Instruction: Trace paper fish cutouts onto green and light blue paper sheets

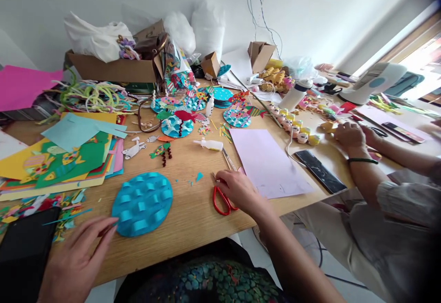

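Observation:
A round blue paper disc (pixel 142 204) lies flat on the table, with several raised loops of blue paper across its top. My left hand (pixel 77 252) is at its left edge, thumb and forefinger closed on the rim. Red-handled scissors (pixel 220 208) lie under my right hand (pixel 237 190), whose fingers are closed around the part near the pivot. Small blue paper scraps (pixel 199 176) are scattered between the disc and the scissors. Behind them are a white glue bottle (pixel 211 144) on its side and a paper fish (pixel 160 150) with dark curly legs.
A lilac sheet (pixel 267 162) and a black phone (pixel 320 170) lie to the right, near another person's hands (pixel 351 137). At left are stacked coloured papers (pixel 20 156), paper clippings (pixel 74 202) and a dark phone (pixel 25 241). Finished-looking blue discs (pixel 177 127) stand farther back.

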Tool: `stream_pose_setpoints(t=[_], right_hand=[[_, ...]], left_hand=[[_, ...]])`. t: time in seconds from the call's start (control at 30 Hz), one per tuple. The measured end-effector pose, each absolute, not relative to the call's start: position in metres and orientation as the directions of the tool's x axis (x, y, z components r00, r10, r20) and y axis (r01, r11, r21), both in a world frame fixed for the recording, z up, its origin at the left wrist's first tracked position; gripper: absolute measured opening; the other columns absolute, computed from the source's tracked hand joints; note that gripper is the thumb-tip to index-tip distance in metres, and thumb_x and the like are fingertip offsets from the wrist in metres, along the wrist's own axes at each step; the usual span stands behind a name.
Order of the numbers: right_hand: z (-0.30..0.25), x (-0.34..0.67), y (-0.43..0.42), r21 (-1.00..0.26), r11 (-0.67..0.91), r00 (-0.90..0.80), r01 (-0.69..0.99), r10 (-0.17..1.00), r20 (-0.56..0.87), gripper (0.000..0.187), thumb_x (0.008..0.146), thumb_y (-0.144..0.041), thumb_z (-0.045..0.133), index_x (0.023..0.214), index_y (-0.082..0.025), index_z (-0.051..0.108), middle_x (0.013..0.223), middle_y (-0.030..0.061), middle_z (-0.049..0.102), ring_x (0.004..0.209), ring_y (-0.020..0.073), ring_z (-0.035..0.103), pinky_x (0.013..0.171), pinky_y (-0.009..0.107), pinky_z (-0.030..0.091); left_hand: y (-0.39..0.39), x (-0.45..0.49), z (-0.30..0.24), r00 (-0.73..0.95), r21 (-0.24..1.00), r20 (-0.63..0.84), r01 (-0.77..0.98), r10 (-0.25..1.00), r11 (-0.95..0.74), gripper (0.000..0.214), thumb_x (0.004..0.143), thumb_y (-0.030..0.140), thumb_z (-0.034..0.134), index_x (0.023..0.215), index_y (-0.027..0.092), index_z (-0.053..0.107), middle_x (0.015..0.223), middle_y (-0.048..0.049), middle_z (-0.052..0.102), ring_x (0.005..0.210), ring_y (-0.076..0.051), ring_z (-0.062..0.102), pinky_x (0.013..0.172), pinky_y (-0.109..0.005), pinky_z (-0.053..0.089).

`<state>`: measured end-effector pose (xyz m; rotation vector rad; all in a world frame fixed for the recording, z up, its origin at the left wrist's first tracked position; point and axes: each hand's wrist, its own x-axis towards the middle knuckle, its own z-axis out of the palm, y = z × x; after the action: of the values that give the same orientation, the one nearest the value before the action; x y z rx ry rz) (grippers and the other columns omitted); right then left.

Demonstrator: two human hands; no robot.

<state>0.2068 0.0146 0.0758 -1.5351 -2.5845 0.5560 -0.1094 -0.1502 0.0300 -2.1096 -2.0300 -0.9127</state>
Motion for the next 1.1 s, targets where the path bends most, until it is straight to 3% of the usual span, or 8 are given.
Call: stream_pose_setpoints(t=[0.1,0.2,0.3,0.37,0.6,1.1], right_hand=[[0.056,0.223,-0.007,-0.418,0.379,-0.451,0.826,0.888,-0.086,0.013,0.086,-0.02,0.051,0.078,-0.019,0.062,0.078,0.0023,0.066,0.071,0.0138,0.06,0.061,0.023,0.036],[0.039,0.234,-0.023,-0.513,0.384,-0.418,0.768,0.907,0.053,0.014,0.087,-0.021,0.05,0.079,-0.019,0.061,0.079,0.0026,0.065,0.07,0.0135,0.06,0.061,0.023,0.038],[0.027,0.243,-0.033,-0.581,0.431,-0.378,0.69,0.899,0.219,0.013,0.088,-0.02,0.049,0.083,-0.019,0.061,0.08,0.0032,0.065,0.071,0.013,0.06,0.062,0.021,0.041],[0.022,0.248,-0.036,-0.594,0.447,-0.331,0.669,0.895,0.3,0.014,0.088,-0.019,0.048,0.083,-0.018,0.06,0.077,0.0028,0.064,0.068,0.0122,0.06,0.06,0.021,0.042],[0.01,0.254,-0.034,-0.562,0.474,-0.202,0.678,0.855,0.477,0.014,0.087,-0.018,0.047,0.08,-0.019,0.059,0.072,0.0019,0.063,0.063,0.0115,0.058,0.058,0.021,0.045],[0.005,0.253,-0.032,-0.603,0.43,-0.17,0.672,0.882,0.439,0.014,0.088,-0.02,0.047,0.079,-0.019,0.058,0.072,0.0018,0.062,0.065,0.0118,0.058,0.061,0.022,0.045]], left_hand=[[-0.105,-0.084,0.054,0.163,0.288,0.406,0.911,0.899,-0.296,0.022,0.091,0.036,0.041,0.094,0.025,0.059,0.09,-0.0014,0.064,0.083,-0.018,0.062,0.076,-0.029,0.047],[-0.054,-0.056,0.066,0.334,0.234,0.115,0.906,0.935,-0.352,0.023,0.09,0.023,0.039,0.09,0.022,0.062,0.094,-0.0038,0.064,0.089,-0.02,0.06,0.079,-0.031,0.046],[-0.013,-0.037,0.07,0.354,0.113,-0.196,0.935,0.915,-0.338,0.017,0.086,0.015,0.044,0.086,0.018,0.061,0.092,-0.0065,0.062,0.09,-0.022,0.059,0.075,-0.032,0.045],[0.005,-0.031,0.071,0.368,0.094,-0.254,0.93,0.895,-0.355,0.015,0.084,0.013,0.047,0.084,0.018,0.061,0.088,-0.0053,0.062,0.085,-0.021,0.059,0.069,-0.029,0.043],[0.023,-0.03,0.061,0.405,0.084,-0.329,0.912,0.853,-0.401,0.01,0.079,0.01,0.052,0.078,0.019,0.058,0.087,-0.0027,0.065,0.083,-0.019,0.059,0.062,-0.026,0.038],[0.036,-0.03,0.046,0.535,0.205,-0.3,0.845,0.79,-0.494,0.014,0.08,0.012,0.046,0.076,0.019,0.057,0.082,-0.0025,0.063,0.079,-0.017,0.058,0.067,-0.026,0.039]])
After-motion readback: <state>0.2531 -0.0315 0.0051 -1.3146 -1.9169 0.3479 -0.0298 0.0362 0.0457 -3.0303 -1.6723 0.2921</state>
